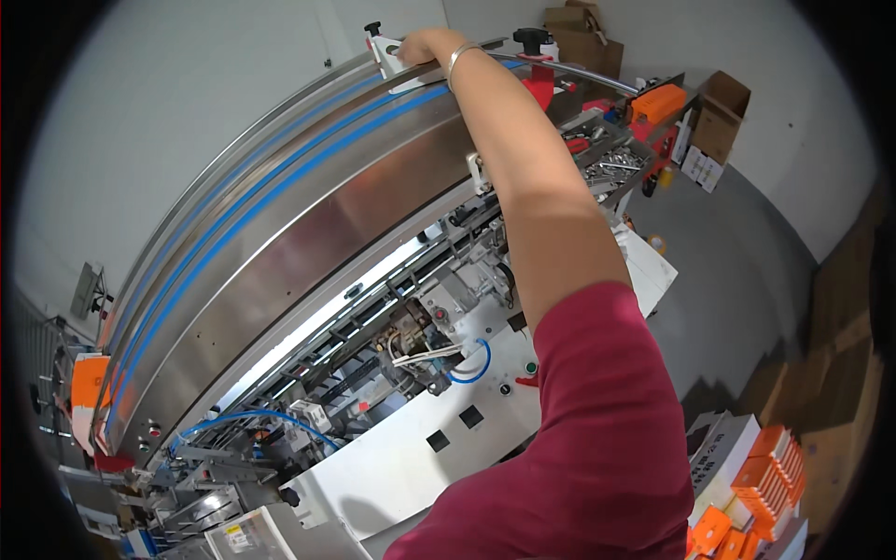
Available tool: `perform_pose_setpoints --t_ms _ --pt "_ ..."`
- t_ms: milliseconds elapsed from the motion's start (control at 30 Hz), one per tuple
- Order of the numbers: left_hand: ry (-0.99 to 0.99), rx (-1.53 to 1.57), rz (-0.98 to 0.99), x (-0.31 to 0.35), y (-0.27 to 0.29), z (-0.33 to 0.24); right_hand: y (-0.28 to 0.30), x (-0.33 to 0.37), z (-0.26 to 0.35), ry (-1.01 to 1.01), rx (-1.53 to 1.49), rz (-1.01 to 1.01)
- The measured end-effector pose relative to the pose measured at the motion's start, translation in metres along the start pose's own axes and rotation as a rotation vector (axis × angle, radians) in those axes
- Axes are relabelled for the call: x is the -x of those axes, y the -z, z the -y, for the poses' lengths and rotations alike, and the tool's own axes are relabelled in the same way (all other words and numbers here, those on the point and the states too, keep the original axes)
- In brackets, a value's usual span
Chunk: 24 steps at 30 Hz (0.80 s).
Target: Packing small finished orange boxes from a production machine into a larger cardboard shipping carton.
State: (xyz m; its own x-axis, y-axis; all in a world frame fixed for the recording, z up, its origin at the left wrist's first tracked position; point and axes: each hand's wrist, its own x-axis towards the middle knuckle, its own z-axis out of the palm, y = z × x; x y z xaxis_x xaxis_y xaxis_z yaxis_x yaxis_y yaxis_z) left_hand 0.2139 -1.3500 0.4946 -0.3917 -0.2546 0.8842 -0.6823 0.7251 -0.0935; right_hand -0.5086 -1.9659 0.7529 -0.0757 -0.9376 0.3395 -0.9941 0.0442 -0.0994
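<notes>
My right hand [429,45] reaches far out to the top of a long steel conveyor, a silver bangle at its wrist. Its fingers are bent and closed at a white bracket [386,58] that has a round hole and stands on the conveyor's upper edge. A black knob [373,29] sits on the bracket's upper end. Below it, blue belts [280,177] run along the conveyor [308,219]. The fingertips are partly hidden against the bracket. My left hand is out of the picture.
Right of my hand are another black knob [532,39] on a red mount and a tray of metal parts [616,166]. Beneath my arm lies machinery with a white panel [411,467] and a blue hose [485,359]. Orange boxes [770,471] are stacked at lower right.
</notes>
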Motion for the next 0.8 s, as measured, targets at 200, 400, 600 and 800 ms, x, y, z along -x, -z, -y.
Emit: perform_pose_setpoints --t_ms 200,400,600,800 --pt "1.501 -0.637 0.205 -0.055 -0.015 -0.042 0.019 0.027 0.028 -0.298 -0.243 -0.468" --pt "1.486 -0.756 0.138 -0.028 -0.01 -0.009 -0.008 -0.045 0.015 -0.038 0.014 -0.177" --pt "1.543 -0.537 0.037 -0.063 -0.025 -0.025 0.005 0.002 0.052 0.394 -0.118 -0.167" --pt "1.464 -0.511 -0.12 -0.084 -0.048 0.009 0.025 0.027 0.115 0.515 -0.44 0.001"
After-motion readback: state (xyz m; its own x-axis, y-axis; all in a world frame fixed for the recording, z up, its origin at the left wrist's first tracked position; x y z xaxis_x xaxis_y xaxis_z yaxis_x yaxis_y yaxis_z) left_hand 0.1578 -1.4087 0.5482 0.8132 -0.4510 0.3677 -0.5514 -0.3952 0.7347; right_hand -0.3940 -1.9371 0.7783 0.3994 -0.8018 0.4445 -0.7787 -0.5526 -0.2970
